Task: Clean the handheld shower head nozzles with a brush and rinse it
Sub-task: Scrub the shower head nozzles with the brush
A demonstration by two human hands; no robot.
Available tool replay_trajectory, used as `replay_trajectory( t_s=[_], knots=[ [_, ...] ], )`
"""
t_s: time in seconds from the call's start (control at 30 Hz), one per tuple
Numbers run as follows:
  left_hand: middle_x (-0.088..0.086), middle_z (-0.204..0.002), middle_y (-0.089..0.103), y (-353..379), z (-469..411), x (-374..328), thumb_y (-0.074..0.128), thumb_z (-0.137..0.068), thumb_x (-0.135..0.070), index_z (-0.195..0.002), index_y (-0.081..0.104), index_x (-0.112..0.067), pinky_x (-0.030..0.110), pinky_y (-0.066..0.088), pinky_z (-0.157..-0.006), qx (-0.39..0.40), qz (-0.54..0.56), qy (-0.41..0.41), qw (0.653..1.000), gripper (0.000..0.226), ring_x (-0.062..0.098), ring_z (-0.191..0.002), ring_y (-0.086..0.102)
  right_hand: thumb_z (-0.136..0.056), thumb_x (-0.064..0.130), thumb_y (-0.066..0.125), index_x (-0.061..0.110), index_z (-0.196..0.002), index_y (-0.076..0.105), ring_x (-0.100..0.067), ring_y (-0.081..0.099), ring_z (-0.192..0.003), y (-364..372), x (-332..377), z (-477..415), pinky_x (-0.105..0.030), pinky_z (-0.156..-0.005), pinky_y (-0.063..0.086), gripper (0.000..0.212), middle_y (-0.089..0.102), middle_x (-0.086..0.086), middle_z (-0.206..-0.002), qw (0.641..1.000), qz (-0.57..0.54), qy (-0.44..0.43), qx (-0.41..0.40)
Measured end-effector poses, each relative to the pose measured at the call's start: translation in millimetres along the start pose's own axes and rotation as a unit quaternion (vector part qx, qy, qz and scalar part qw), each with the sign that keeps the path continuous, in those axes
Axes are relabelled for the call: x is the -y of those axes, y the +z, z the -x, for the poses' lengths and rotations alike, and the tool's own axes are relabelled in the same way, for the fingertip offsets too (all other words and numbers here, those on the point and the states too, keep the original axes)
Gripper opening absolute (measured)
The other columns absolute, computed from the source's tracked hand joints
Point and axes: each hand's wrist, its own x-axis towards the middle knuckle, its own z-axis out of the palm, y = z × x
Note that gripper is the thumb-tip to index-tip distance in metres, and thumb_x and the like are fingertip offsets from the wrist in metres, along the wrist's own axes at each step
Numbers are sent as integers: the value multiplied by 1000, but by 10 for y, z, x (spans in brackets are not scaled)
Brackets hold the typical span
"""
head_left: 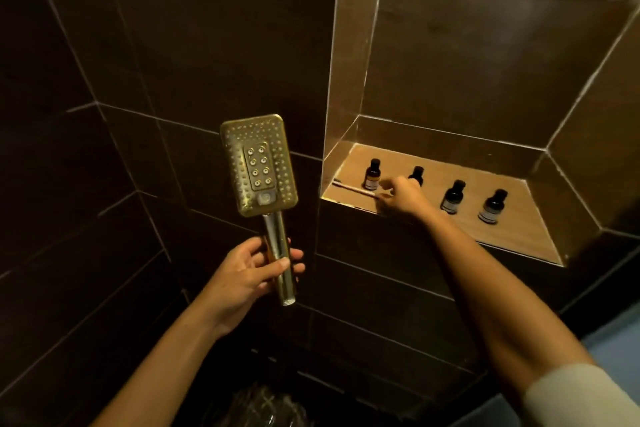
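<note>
While the brush (pixel 353 189) is fetched, shower head (pixel 259 165) is kept face-out for scrubbing
handle gripped by left hand (pixel 256 274), brush pinched by right hand (pixel 403 196)

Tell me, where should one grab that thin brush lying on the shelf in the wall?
By its bare handle end, nearest the right hand, pinched from above: the brush lies flat on the niche ledge, its darker head apparently pointing left, away.

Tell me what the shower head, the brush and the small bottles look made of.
The shower head: gold-toned metal or plated plastic, brushed sheen with soft highlights. The brush: pale, matte stick handle, probably wood or bamboo. The small bottles: dark glass or plastic, glossy glints, black caps, pale labels.
</note>
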Motion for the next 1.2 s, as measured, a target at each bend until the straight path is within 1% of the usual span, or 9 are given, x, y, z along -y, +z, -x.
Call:
replay_trajectory(
  t_s=[0.23, 0.37, 0.5, 0.67, 0.73, 0.8, 0.97, 1.07, 1.2],
  knots=[
    [15, -118, 73, 52, -63, 111, 63, -91, -2, -129, 55, -8, 35, 59, -82, -18, -3, -12, 1000, 39, 30, -106, 73, -92, 12, 72, 15, -124, 71, -29, 66, -113, 76, -36, -193, -37, -93, 54, 32, 72, -12, -119, 995, 89, -31, 32],
    [13, -116, 74, -16, -49, 174, 63, -91, -1, -135, 50, -15, 41, 57, -86, -46, -6, -7, 999, 47, 30, -106, 73, -96, 10, 66, 8, -128, 66, -31, 64, -115, 93, 26, -125, -45, -100, 52, 32, 68, -17, -124, 991, 99, -69, 60],
    [14, -108, 75, -171, 50, 267, 64, -91, -1, -137, 40, -30, 52, 56, -93, -79, -15, -8, 997, 60, 32, -102, 74, -100, 10, 56, 6, -120, 59, -31, 64, -104, 157, 115, 142, -49, -93, 53, 21, 68, -15, -117, 995, 33, -86, 37],
    [15, -91, 66, -453, 280, 536, 62, -94, -2, -136, 44, -17, 33, 58, -63, -156, 13, -21, 987, 48, 30, -80, 74, -107, 19, 47, 16, -110, 64, -16, 63, -75, 374, 529, 819, -32, -65, 47, 18, 68, -2, -87, 980, -105, -169, -6],
    [11, -85, 65, -588, 425, 642, 62, -94, -4, -128, 50, -19, 29, 53, -55, -194, -16, -26, 980, 39, 24, -67, 69, -106, 25, 49, 22, -105, 68, -4, 61, -69, 559, 751, 1112, -21, -63, 45, 19, 67, 6, -80, 966, -136, -218, 15],
    [8, -82, 67, -748, 593, 767, 62, -94, -6, -122, 54, -19, 27, 48, -50, -226, -67, -35, 971, 32, 18, -58, 62, -105, 27, 51, 24, -103, 70, -2, 62, -67, 787, 971, 1364, -14, -62, 43, 19, 66, 8, -75, 951, -152, -264, 63],
    [2, -71, 63, -1107, 1029, 1008, 61, -97, -33, -109, 59, -25, 25, 43, -45, -277, -164, -60, 945, 14, 10, -46, 52, -105, 26, 53, 20, -104, 71, 1, 59, -69, 1477, 1389, 1736, -12, -62, 41, 19, 65, 10, -77, 912, -116, -356, 167],
    [4, -69, 60, -1278, 1265, 1081, 60, -97, -34, -99, 60, -24, 21, 41, -42, -301, -177, -70, 934, 10, 6, -43, 50, -104, 25, 54, 19, -106, 71, 7, 56, -68, 1844, 1575, 1872, -9, -64, 40, 18, 67, 10, -84, 887, -90, -406, 202],
    [3, -71, 59, -1521, 1497, 1126, 60, -97, -31, -95, 61, -25, 18, 38, -39, -324, -192, -82, 923, 7, 4, -42, 48, -104, 28, 53, 18, -104, 71, -5, 61, -72, 2116, 1772, 2000, -12, -60, 42, 21, 68, 7, -84, 870, -80, -430, 226]
  ],
)
